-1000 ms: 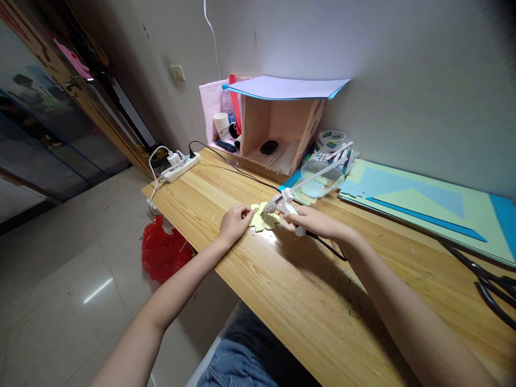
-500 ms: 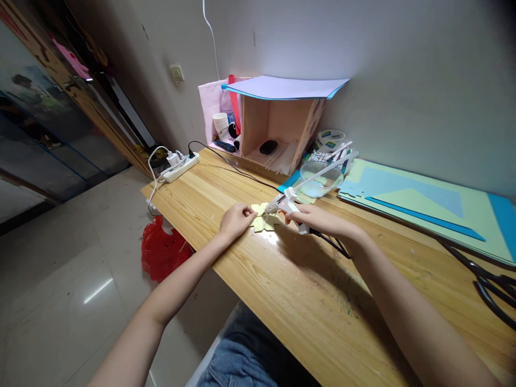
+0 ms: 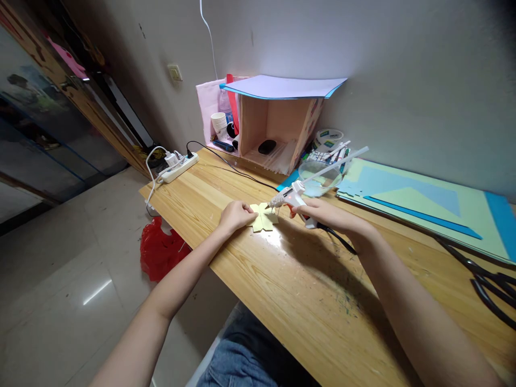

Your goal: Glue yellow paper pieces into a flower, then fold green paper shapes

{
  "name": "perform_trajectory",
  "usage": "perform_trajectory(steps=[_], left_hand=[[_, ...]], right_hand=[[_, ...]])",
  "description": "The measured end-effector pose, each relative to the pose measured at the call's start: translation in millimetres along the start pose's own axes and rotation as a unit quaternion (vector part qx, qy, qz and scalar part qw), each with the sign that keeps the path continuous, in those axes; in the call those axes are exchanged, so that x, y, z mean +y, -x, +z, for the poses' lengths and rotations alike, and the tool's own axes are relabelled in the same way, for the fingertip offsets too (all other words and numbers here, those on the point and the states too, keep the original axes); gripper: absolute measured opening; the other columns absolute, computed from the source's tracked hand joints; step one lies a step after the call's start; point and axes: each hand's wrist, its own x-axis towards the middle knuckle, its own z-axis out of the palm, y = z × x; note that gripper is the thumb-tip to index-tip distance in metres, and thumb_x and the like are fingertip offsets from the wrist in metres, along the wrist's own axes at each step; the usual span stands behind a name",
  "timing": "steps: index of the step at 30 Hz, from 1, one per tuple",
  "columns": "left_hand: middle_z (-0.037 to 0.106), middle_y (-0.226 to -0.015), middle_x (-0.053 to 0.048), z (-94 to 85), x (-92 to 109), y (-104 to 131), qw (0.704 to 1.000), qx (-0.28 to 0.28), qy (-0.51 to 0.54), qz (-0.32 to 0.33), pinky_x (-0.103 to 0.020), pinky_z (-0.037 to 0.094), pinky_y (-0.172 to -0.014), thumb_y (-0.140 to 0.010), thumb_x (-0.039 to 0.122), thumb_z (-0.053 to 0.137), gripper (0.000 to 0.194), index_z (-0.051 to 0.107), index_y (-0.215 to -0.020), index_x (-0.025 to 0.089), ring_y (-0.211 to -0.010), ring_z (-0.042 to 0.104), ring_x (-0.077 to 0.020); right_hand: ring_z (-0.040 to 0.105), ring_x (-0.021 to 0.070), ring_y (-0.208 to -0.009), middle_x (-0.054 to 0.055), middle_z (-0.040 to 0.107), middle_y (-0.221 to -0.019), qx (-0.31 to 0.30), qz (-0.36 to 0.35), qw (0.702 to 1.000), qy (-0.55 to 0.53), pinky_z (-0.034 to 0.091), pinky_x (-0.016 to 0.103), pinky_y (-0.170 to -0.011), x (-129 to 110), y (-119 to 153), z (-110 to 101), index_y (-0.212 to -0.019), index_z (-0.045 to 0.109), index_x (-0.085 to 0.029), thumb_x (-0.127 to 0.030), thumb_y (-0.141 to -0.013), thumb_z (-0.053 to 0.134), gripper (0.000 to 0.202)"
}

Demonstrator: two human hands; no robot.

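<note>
Pinching the flower at its left edge, your left hand has it on the counter. Your right hand has its fingers wrapped round the gun, nozzle at the flower's upper right; can't tell if touching. Bowl behind gun.

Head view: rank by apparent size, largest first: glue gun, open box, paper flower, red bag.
1. Open box
2. Red bag, visible part
3. Glue gun, with its stick
4. Paper flower, visible part
</note>
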Motion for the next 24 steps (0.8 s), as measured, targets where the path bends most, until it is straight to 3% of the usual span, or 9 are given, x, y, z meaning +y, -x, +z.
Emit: perform_trajectory(steps=[6, 24], left_hand=[[0.062, -0.057, -0.001, -6.0, -1.3, -7.4, 0.998, -0.054, -0.004, 0.011, -0.022, 0.029, -0.046, -0.059, 0.048, 0.059, 0.032, 0.070, -0.064, 0.018, -0.052, 0.049, -0.0116], [0.054, -0.048, 0.000, -11.9, 1.2, -21.5, 0.995, -0.095, -0.035, 0.000, -0.023, 0.027, -0.043, -0.053, 0.052, 0.064, 0.035, 0.067, -0.057, 0.017, -0.047, 0.044, -0.0108]], right_hand=[[0.044, 0.0129, -0.061, 0.002, 0.051, -0.070, 0.004, -0.020, 1.000, -0.021, 0.034, 0.024, -0.055, 7.1, -1.7, -2.9, -0.078, 0.061, -0.016, -0.037, -0.075, 0.043, 0.028], [0.046, 0.0137, -0.063, 0.002, 0.052, -0.069, 0.011, -0.009, 1.000, -0.021, 0.035, 0.025, -0.057, 7.4, -0.5, -4.8, -0.077, 0.061, -0.016, -0.036, -0.075, 0.044, 0.027]])
